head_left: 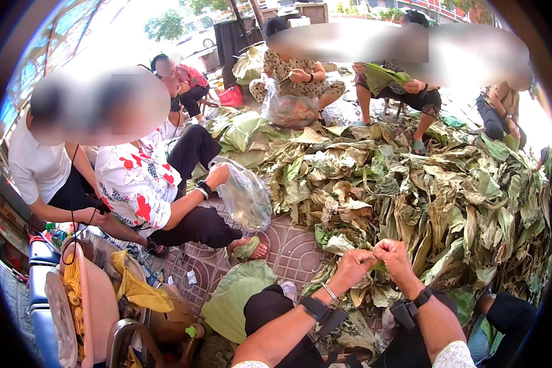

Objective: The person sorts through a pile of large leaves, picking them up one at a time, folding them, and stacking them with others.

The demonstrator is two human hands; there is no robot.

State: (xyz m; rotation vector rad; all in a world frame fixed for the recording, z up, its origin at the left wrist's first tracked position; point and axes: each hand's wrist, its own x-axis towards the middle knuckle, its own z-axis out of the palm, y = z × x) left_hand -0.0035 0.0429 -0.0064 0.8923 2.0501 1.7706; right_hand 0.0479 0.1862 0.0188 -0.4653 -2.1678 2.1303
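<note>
My left hand [352, 270] and my right hand [394, 257] meet fingertip to fingertip above my lap, both closed in a pinch. A small greenish bit shows at the fingertips, too small to name. Just beyond and below my hands spreads a large heap of wilted, green and brown broad leaves [405, 202]. A wide, fresh-looking green leaf [239, 300] lies on the ground by my left knee. A bracelet and dark straps sit at my wrists.
To the left, a seated person in a floral shirt [135, 184] holds a clear plastic bag [245, 196]; another person stands behind. Several people sit around the heap's far side, one holding a green leaf [380, 76]. A pink tub [98, 306] with yellow stuff stands lower left.
</note>
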